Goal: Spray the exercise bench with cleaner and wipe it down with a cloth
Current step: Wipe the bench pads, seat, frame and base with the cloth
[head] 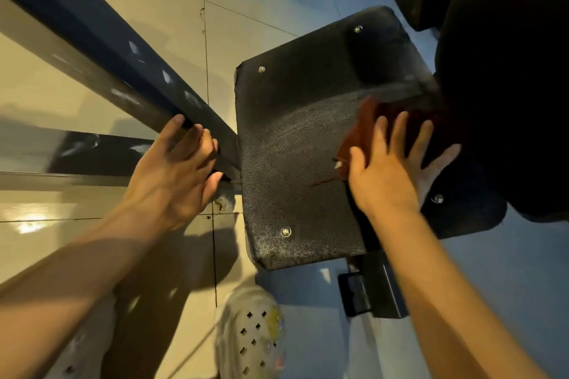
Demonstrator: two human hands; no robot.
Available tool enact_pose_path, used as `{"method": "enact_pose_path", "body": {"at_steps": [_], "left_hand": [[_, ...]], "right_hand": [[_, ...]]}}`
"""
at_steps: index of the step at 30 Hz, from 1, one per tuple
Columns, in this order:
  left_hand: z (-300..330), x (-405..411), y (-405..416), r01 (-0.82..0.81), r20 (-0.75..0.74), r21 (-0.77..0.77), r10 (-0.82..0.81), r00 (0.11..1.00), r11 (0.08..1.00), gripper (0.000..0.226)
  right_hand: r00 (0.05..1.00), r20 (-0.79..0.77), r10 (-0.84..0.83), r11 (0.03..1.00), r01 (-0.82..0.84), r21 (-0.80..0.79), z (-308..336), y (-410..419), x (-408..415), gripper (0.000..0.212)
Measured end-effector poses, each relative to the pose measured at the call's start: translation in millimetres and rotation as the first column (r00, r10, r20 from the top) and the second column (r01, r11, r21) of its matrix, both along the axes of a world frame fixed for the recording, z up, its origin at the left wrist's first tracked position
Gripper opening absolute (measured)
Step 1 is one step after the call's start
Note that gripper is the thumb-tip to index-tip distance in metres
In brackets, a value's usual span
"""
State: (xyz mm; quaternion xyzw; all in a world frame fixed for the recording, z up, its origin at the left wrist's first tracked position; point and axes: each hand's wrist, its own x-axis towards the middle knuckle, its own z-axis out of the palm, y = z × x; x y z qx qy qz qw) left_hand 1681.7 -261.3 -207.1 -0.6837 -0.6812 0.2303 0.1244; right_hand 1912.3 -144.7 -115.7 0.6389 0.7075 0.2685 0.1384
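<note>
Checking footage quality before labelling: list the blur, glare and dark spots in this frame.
Head view: motion blur smears the right hand and red cloth; glare patch on the floor tile; upper right falls into deep shadow; the black pad stays fairly sharp; wide-angle bending at edges.

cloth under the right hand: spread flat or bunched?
Mostly spread. The reddish cloth lies flat on the black pad under the right hand's straight, splayed fingers. Motion blur hides any folds.

Rust-red cloth (pixel 357 129), black bench pad (pixel 292 138)
</note>
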Motion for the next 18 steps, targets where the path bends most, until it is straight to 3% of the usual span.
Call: {"method": "enact_pose_path", "body": {"at_steps": [3,5,7,9,11,14,18], "left_hand": [[2,0,1,-0.039,0.030,0.016,0.038,0.999,0.999,0.081],[2,1,0,-0.047,0.004,0.010,0.047,0.999,0.999,0.074],[-4,1,1,-0.047,-0.018,0.006,0.047,0.999,0.999,0.070],[-6,-2,2,-0.042,-0.036,-0.008,0.042,0.998,0.999,0.073],[-5,-4,0,0.009,-0.037,-0.027,-0.010,0.999,1.000,0.079],[-1,-7,-6,0.051,-0.057,-0.015,-0.052,0.997,0.999,0.091],[-16,-15,-5,0.091,0.029,0.179,-0.098,0.995,0.980,0.078]], "right_hand": [[0.975,-0.026,0.222,0.958,-0.223,-0.180,-52,-31,-37,0.067],[0.909,-0.021,0.416,0.850,-0.397,-0.345,-88,-56,-61,0.066],[0.864,-0.039,0.503,0.743,-0.455,-0.491,-104,-72,-72,0.064],[0.853,-0.063,0.518,0.698,-0.464,-0.545,-103,-77,-65,0.061],[0.845,-0.089,0.527,0.721,-0.500,-0.480,-89,-81,-43,0.055],[0.910,-0.110,0.401,0.875,-0.415,-0.247,-54,-82,8,0.058],[0.965,-0.104,0.242,0.969,-0.246,-0.030,-10,-76,58,0.062]]}}
